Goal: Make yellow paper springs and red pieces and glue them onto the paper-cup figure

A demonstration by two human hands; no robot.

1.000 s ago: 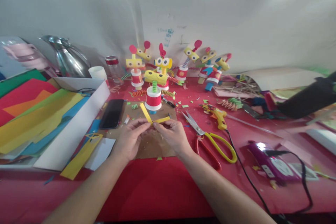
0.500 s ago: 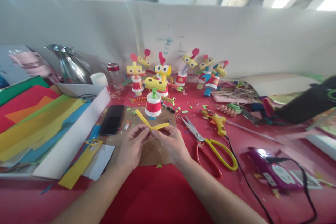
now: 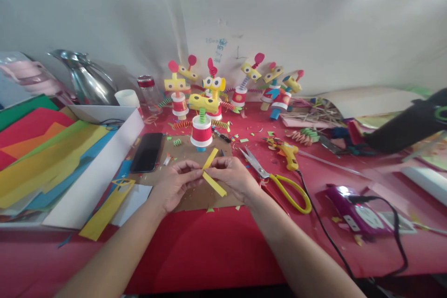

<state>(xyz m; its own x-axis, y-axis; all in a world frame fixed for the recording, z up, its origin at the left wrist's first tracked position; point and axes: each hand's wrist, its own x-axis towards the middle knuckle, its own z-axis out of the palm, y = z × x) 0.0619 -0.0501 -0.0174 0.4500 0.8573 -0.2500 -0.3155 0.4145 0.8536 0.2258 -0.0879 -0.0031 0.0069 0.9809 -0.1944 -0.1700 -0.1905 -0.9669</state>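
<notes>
Two yellow paper strips [image 3: 215,183] meet at an angle between my hands, one arm pointing up and away, the other down to the right. My left hand [image 3: 177,181] pinches them where they meet, from the left. From the right, my right hand [image 3: 233,176] also has its thumb and fingers closed at that joint. Whether they are two strips or one folded piece is partly hidden by my fingers. Just beyond stands a paper-cup figure [image 3: 201,131] with a red band, a yellow head and springy folded arms. Brown cardboard [image 3: 199,200] lies beneath my hands.
Scissors [image 3: 275,179] and a yellow glue gun [image 3: 289,154] with a black cord lie to the right, near a purple device [image 3: 359,212]. At left are a phone [image 3: 147,152] and a white box [image 3: 94,172] of coloured paper. Several more cup figures [image 3: 239,98] line the wall.
The yellow paper has turned between my hands: its arms were spread left and right in a V, and now one points up, one down to the right. The view has tilted down slightly.
</notes>
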